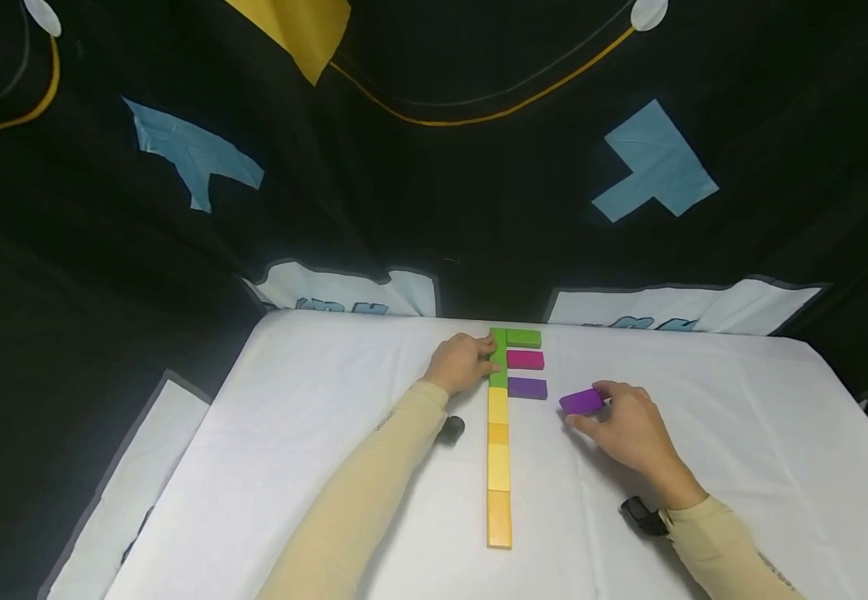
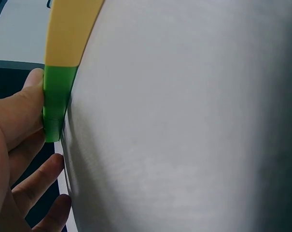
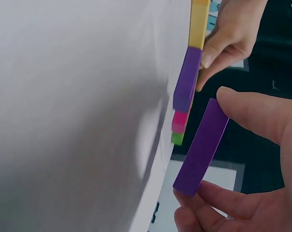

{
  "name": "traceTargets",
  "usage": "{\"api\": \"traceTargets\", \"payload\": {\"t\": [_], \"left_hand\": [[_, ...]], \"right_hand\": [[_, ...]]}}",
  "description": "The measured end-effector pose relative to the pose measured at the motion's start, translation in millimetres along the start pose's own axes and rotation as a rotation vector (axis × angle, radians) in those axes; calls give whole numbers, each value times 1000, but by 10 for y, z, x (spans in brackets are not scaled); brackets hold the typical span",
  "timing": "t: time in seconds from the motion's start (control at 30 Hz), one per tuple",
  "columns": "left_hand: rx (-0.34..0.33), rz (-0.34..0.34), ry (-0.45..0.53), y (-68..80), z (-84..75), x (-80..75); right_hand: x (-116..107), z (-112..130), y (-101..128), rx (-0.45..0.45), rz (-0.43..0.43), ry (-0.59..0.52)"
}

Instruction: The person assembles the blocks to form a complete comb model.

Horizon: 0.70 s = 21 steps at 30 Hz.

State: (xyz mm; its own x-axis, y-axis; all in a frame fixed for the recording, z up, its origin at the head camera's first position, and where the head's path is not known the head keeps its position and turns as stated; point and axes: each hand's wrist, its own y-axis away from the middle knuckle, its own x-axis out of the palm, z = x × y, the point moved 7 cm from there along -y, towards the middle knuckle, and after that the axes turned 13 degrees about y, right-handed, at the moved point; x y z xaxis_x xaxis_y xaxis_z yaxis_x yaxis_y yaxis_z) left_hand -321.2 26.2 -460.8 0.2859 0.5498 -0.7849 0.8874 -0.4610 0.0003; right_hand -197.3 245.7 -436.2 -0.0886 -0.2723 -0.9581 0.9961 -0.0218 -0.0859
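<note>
A column of yellow blocks (image 1: 498, 467), laid end to end, runs up the white cloth to green blocks (image 1: 497, 358) at the far end. My left hand (image 1: 462, 363) touches the left side of the green blocks with thumb and fingertips, its other fingers spread in the left wrist view. To the column's right, a green block (image 1: 524, 338), a pink block (image 1: 526, 360) and a purple block (image 1: 527, 388) stick out sideways, one below another. My right hand (image 1: 629, 423) pinches another purple block (image 3: 202, 147) by its ends between thumb and fingers, right of that row.
The white-covered table (image 1: 314, 417) ends just beyond the green blocks. Behind it hangs a black curtain (image 1: 434, 208) with blue and yellow patches. A dark wrist device (image 1: 642, 517) sits under the right wrist, another (image 1: 451, 430) under the left.
</note>
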Motion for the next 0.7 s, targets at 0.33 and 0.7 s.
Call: {"api": "traceTargets", "payload": {"t": [0.33,0.7], "left_hand": [[15,-5,-1,8,-13,2],[6,2,3,9,4,-12]], "right_hand": [[57,171,-5,-10,-10,-8],[113,337,-25,-30,-11,6]]}}
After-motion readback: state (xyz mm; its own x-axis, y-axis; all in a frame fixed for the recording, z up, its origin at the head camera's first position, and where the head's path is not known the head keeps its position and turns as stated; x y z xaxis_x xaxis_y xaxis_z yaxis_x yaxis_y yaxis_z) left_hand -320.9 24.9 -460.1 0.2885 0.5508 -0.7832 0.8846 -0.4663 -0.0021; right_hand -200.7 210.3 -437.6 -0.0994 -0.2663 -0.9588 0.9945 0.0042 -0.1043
